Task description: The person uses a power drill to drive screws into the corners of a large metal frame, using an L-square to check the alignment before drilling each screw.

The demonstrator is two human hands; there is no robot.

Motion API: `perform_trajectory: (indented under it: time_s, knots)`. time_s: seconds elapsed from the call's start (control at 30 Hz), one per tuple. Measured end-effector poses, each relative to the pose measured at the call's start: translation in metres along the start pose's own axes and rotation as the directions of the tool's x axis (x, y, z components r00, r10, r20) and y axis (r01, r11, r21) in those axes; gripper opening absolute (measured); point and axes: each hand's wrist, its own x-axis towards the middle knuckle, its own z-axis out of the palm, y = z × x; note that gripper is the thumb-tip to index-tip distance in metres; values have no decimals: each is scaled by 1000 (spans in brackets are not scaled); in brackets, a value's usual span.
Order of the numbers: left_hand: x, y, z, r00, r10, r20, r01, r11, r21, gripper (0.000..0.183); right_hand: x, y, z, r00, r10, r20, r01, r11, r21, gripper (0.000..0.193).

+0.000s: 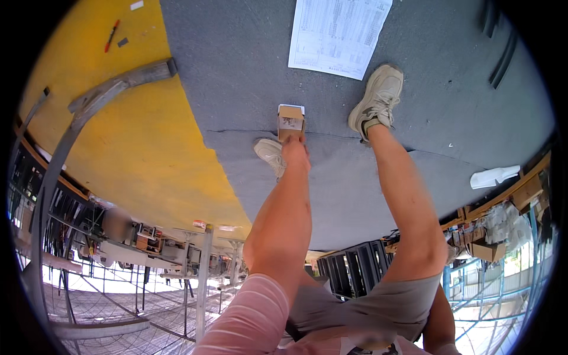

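Note:
My left arm, in a pale pink sleeve, reaches forward over the floor. At its end, my left hand (296, 152) is closed on the near end of a small brown cardboard box (291, 123). Dark print marks the box's face, and a white edge shows around its far end. Most of the fingers are hidden by the hand and the box. The box appears just past the tip of my left shoe (269, 152), which the arm partly covers. On the right side my other arm (439, 322) hangs down behind my right leg, and its hand is out of sight.
A printed paper sheet (340, 38) lies ahead on the grey floor (236, 77), near my right shoe (378, 100). A curved metal bar (118, 86) and a red marker (112, 36) are on the yellow floor area (130, 148). Dark strips (503, 59) lie at right, beyond a white object (494, 176).

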Motion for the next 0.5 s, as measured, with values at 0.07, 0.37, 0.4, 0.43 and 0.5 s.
perform_trajectory:
  time_s: [0.07, 0.37, 0.4, 0.43, 0.5]
  knots:
    - [21, 8, 21, 997, -13, -79, 4, 994, -114, 36, 5, 1, 22, 999, -45, -26, 42, 991, -123, 55]
    - [87, -8, 67, 936, 135, -326, -120, 991, 67, 59, 56, 96, 162, 984, -20, -174, 105, 864, 493, 71]
    - [84, -6, 66, 914, 194, -356, -135, 973, 185, 62, 48, 95, 158, 994, -4, -113, 60, 867, 495, 72]
    - [89, 1, 48, 870, 304, -387, -200, 937, 286, 60, 31, 57, 135, 998, -57, -7, 56, 941, 333, 73]
    - [92, 10, 19, 772, 498, -394, -293, 830, 474, 56, -5, -13, 57, 963, -145, 227, 201, 948, -247, 73]
